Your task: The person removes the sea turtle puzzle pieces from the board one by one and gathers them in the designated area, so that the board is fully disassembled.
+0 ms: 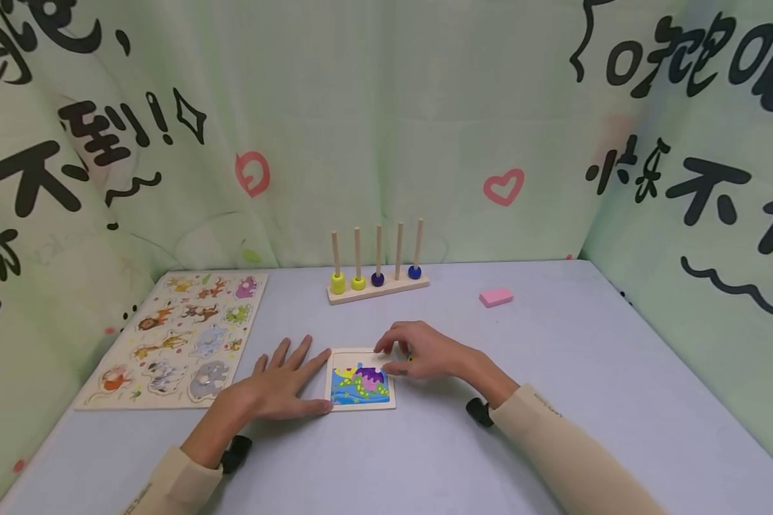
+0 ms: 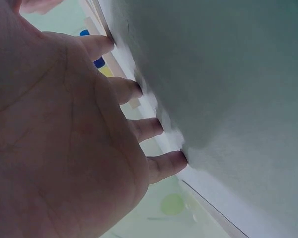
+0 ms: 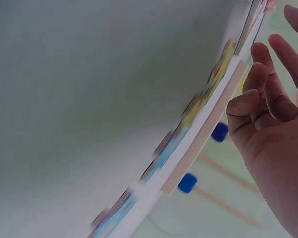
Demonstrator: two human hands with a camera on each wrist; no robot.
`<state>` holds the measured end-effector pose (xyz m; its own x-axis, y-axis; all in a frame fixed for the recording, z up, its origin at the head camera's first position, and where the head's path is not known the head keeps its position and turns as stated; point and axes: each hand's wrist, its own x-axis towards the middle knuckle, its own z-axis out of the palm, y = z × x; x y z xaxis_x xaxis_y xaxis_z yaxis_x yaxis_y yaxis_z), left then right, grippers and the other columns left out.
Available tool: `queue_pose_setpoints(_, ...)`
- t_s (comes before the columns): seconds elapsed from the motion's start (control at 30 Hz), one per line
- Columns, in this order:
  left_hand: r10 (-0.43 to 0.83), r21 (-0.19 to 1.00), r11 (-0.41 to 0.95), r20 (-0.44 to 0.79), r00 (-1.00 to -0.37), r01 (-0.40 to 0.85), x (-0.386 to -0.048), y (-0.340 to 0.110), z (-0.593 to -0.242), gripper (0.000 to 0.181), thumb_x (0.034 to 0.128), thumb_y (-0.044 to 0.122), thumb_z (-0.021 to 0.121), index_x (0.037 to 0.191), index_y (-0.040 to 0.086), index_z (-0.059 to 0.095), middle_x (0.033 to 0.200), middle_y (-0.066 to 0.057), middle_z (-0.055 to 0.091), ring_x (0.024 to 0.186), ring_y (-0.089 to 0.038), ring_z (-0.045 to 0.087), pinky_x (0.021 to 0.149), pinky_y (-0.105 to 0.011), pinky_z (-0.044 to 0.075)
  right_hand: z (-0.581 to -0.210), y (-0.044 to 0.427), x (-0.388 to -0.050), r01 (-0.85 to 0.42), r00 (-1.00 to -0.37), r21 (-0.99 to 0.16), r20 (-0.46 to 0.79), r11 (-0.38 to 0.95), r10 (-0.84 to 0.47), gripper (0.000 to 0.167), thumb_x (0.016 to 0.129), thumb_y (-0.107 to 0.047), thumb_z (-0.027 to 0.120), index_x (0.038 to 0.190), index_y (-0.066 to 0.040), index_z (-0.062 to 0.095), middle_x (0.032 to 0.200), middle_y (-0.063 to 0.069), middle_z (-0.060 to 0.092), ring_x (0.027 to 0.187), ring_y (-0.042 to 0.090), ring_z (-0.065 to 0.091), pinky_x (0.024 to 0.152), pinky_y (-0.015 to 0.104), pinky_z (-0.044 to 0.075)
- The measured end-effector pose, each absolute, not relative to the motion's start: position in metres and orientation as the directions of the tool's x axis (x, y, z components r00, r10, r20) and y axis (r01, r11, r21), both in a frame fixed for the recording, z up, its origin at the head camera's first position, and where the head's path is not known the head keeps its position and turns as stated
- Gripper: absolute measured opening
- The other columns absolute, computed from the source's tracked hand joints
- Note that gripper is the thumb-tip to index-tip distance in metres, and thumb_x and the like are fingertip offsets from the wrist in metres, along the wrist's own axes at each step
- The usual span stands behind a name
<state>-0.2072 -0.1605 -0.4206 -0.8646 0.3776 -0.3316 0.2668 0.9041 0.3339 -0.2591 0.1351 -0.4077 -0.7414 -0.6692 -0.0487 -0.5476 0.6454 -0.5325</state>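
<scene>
A small wooden-framed puzzle (image 1: pixel 363 398) lies on the table with a picture in blue, purple, yellow and pink. My left hand (image 1: pixel 272 390) is spread flat beside it, thumb and index fingertips at its left edge. Over the puzzle's upper right corner is my right hand (image 1: pixel 430 352), thumb and index finger apart. The right wrist view shows its other fingers (image 3: pixel 244 105) loosely curled, with nothing visible in them. Several flat colourful pieces (image 3: pixel 164 151) appear edge-on there, slightly blurred; in the head view a small yellow-green bit shows beneath the right hand.
A large animal puzzle board (image 1: pixel 187 304) lies at the left. Toward the back stands a wooden peg rack (image 1: pixel 386 287) with yellow and blue beads on several upright pegs. A pink block (image 1: pixel 496 297) lies back right. Printed curtains (image 1: pixel 373 129) enclose the white table (image 1: pixel 554 372).
</scene>
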Motion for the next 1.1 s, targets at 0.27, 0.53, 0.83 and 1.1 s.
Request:
queue_pose_setpoints(0.27, 0.368, 0.332, 0.908, -0.344, -0.864, 0.255, -0.204, -0.161, -0.417, 0.097, 0.0923, 0.072, 0.062, 0.170, 0.027, 0.025, 0.181, -0.015, 0.005, 0.165, -0.052, -0.002, 0.126, -0.079, 0.006, -0.407, 0.102, -0.256, -0.539, -0.710, -0.563, -0.097, 0.627, -0.698, 0.029, 0.098, -0.016, 0.074, 0.127, -0.016, 0.076, 0.117, 0.000, 0.070, 0.102, 0.016, 0.057, 0.090, 0.031, 0.052)
queue_pose_setpoints(0.53, 0.386, 0.325, 0.903, -0.328, -0.862, 0.281, -0.203, -0.163, -0.415, 0.096, 0.0929, 0.072, 0.061, 0.169, 0.023, 0.028, 0.180, -0.020, 0.008, 0.163, -0.057, 0.003, 0.123, -0.083, 0.009, -0.408, 0.083, -0.255, -0.589, -0.672, -0.511, -0.122, 0.627, -0.731, 0.032, 0.099, -0.018, 0.073, 0.131, -0.017, 0.075, 0.122, 0.001, 0.069, 0.103, 0.014, 0.059, 0.094, 0.029, 0.054)
queue_pose_setpoints(0.83, 0.387, 0.330, 0.902, -0.336, -0.859, 0.278, -0.207, -0.164, -0.419, 0.098, 0.0921, 0.075, 0.059, 0.170, 0.026, 0.026, 0.180, -0.018, 0.005, 0.163, -0.056, -0.001, 0.124, -0.082, 0.007, -0.410, 0.077, -0.259, -0.605, -0.646, -0.497, -0.150, 0.622, -0.749, 0.033, 0.101, -0.017, 0.071, 0.134, -0.018, 0.074, 0.121, 0.001, 0.068, 0.101, 0.011, 0.058, 0.093, 0.024, 0.053)
queue_pose_setpoints(1.1, 0.378, 0.335, 0.902, -0.310, -0.872, 0.273, -0.214, -0.166, -0.436, 0.103, 0.0871, 0.084, 0.058, 0.169, 0.029, 0.028, 0.181, -0.013, 0.005, 0.166, -0.050, -0.002, 0.125, -0.081, 0.005, -0.409, 0.074, -0.262, -0.613, -0.624, -0.496, -0.173, 0.615, -0.762, 0.034, 0.100, -0.013, 0.071, 0.134, -0.015, 0.074, 0.120, 0.003, 0.067, 0.096, 0.011, 0.057, 0.088, 0.021, 0.052)
